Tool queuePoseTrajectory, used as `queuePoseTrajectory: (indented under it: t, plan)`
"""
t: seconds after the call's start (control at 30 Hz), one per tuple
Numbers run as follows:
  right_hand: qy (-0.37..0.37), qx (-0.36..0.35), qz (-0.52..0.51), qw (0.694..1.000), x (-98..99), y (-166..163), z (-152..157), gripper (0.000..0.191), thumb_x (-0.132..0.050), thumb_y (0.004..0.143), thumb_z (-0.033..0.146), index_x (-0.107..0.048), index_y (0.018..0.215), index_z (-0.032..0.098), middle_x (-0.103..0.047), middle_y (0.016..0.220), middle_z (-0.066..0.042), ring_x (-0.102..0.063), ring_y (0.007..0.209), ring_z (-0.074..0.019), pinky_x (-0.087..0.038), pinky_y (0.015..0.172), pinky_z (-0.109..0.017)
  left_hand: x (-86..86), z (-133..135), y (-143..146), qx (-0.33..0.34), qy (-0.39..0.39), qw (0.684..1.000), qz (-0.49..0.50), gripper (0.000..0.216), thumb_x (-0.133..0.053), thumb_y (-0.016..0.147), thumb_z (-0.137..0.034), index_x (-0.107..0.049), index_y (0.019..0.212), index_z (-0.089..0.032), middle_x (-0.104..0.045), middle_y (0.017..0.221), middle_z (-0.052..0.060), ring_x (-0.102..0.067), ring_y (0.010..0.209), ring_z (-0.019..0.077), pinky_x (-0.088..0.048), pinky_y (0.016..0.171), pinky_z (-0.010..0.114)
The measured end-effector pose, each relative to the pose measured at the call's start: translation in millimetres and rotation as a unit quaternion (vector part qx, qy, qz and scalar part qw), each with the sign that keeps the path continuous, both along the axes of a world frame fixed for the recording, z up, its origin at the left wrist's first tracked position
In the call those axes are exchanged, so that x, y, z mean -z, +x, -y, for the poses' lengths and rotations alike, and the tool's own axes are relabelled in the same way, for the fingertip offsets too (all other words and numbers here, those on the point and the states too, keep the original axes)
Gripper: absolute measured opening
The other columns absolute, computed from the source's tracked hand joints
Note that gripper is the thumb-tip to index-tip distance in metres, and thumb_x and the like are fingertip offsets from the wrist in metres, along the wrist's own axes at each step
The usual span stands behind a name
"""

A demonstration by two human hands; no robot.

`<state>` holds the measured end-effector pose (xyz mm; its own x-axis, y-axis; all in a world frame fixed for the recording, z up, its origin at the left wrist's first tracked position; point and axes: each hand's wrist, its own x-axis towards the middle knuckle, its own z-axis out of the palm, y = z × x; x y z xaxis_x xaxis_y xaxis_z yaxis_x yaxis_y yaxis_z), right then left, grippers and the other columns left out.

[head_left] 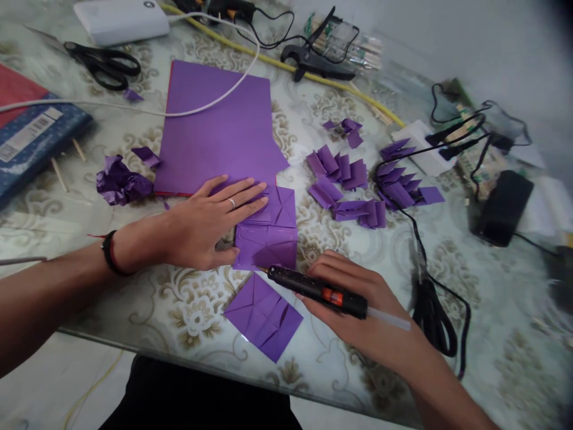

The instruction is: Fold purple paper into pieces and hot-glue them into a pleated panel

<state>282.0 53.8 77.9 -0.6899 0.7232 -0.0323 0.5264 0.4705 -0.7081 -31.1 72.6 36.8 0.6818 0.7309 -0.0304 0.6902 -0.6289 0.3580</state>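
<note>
My left hand (210, 224) lies flat with its fingers stretched over the upper left of a creased purple folded paper piece (268, 239). Its thumb rests at that piece's left edge. A black hot glue gun (317, 289) is in my right hand (358, 292), its nozzle pointing left at the lower edge of the same piece. A clear glue stick (389, 318) sticks out of the gun's back end. Just below, a second folded purple square (264, 316) sits turned on its corner. Behind my left hand lies a stack of purple paper sheets (215, 125).
Several folded purple pieces (340, 167) stand to the right, by a white power strip (421, 143). Black scissors (105, 63), a crumpled purple paper (120, 182) and a blue packet (36, 143) are at the left. A white cable (215, 107) crosses the sheets; a black clamp (313, 60) lies behind.
</note>
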Motion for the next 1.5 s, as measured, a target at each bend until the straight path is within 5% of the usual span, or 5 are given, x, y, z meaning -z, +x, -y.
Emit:
queuePoseTrajectory:
  t: [0.7, 1.5]
  plan:
    - [0.005, 0.011, 0.026, 1.0, 4.9, 20, 2, 0.03, -0.069, 0.096, 0.014, -0.048, 0.077, 0.024, -0.051, 0.075, 0.003, -0.055, 0.073, -0.0185, -0.048, 0.071, -0.036, -2.4, -1, 0, -0.003, -0.013, 1.0, -0.011, 0.086, -0.056, 0.1, -0.04, -0.024, 0.175, -0.013, -0.016, 0.185, 0.018, -0.014, 0.173, 0.0338, -0.008, 0.138, 0.061]
    - [0.076, 0.043, 0.022, 0.996, 5.1, 46, 6, 0.019, -0.074, 0.094, 0.019, -0.063, 0.08, 0.028, -0.066, 0.075, 0.0, -0.069, 0.071, -0.0243, -0.063, 0.083, -0.046, -2.7, -1, -2, 0.001, -0.006, 1.0, -0.009, 0.085, -0.057, 0.101, -0.04, -0.026, 0.175, -0.012, -0.019, 0.184, 0.019, -0.016, 0.172, 0.0389, -0.011, 0.137, 0.064]
